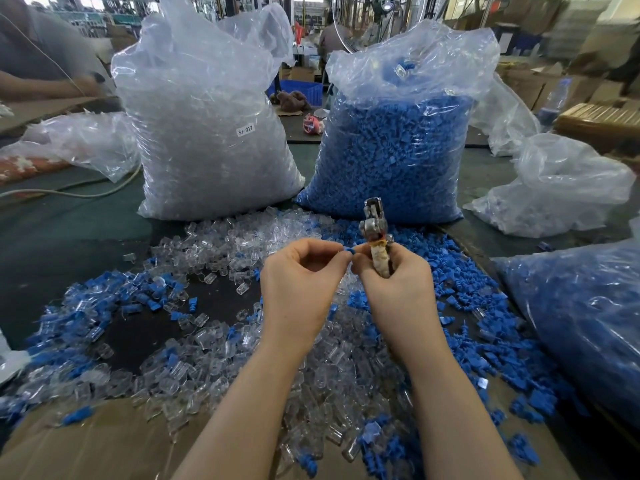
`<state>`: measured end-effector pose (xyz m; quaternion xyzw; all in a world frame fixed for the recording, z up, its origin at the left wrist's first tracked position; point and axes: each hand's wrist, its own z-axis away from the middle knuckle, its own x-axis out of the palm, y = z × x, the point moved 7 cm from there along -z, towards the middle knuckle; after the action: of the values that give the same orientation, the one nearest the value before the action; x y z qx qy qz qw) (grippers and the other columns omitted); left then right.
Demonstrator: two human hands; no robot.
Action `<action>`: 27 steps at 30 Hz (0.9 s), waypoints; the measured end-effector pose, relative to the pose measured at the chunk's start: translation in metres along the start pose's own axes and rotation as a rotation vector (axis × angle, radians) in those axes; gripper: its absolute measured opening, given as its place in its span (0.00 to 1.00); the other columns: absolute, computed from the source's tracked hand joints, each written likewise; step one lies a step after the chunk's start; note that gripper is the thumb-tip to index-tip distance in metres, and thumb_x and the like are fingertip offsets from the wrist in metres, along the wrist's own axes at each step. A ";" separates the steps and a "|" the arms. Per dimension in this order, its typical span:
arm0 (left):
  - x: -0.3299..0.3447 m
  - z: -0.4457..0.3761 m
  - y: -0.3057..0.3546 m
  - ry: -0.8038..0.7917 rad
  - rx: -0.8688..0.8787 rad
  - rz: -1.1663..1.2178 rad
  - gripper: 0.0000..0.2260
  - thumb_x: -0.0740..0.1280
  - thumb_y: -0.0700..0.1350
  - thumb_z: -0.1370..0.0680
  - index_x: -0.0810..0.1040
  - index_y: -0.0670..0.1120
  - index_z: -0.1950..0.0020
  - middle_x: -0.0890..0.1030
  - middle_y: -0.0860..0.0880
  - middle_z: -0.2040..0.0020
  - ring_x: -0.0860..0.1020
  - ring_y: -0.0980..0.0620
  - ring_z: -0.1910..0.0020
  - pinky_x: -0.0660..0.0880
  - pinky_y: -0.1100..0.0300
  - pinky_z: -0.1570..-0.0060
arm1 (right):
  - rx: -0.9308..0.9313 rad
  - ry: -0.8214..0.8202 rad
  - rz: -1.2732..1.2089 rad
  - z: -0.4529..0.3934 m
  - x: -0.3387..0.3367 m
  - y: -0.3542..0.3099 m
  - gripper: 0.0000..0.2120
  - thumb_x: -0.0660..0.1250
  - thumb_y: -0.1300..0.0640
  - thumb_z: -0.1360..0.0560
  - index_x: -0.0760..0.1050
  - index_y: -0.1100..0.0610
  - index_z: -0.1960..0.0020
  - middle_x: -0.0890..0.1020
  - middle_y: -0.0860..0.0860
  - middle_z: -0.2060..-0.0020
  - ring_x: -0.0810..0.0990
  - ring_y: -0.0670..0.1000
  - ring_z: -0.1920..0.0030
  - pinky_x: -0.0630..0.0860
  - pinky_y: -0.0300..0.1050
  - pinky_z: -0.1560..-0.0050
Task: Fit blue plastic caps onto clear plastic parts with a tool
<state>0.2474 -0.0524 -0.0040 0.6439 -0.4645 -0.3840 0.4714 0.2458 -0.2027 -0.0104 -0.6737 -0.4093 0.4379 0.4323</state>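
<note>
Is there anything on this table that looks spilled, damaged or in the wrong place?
Nothing looks damaged. Loose clear parts and blue caps lie mixed across the table, not sorted, in front of the full bags. The left hand pinches a blue cap; the right hand grips the tool.

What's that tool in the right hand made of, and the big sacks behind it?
The tool looks like bare metal at its head: silvery, shiny, with a riveted joint. Its handle seems wrapped in yellowish-white tape or cloth, which the right hand grips. The two sacks look like thin clear plastic film: glossy, crinkled, with the contents showing through.
</note>
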 end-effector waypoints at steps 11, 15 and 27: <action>-0.003 -0.004 -0.004 -0.022 -0.051 0.110 0.05 0.71 0.36 0.24 0.82 0.45 0.56 0.83 0.52 0.63 0.81 0.60 0.64 0.76 0.70 0.61 | -0.002 -0.217 0.203 -0.003 -0.005 0.005 0.03 0.70 0.56 0.25 0.77 0.49 0.54 0.82 0.46 0.61 0.80 0.48 0.58 0.79 0.57 0.51; -0.001 -0.005 -0.002 -0.058 -0.019 0.098 0.03 0.70 0.36 0.23 0.82 0.43 0.54 0.84 0.47 0.60 0.82 0.57 0.61 0.77 0.69 0.59 | -0.020 -0.304 0.283 0.000 -0.001 0.004 0.04 0.68 0.56 0.25 0.76 0.54 0.51 0.82 0.51 0.59 0.80 0.56 0.56 0.78 0.62 0.50; 0.001 -0.006 -0.005 -0.105 -0.009 0.151 0.05 0.69 0.34 0.22 0.80 0.43 0.54 0.83 0.50 0.61 0.81 0.59 0.63 0.76 0.69 0.60 | -0.031 -0.367 0.340 0.001 0.003 0.009 0.05 0.68 0.57 0.26 0.75 0.52 0.51 0.81 0.51 0.59 0.79 0.55 0.57 0.77 0.59 0.52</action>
<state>0.2546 -0.0510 -0.0073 0.5838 -0.5339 -0.3829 0.4770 0.2471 -0.2024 -0.0203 -0.6487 -0.3680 0.6131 0.2606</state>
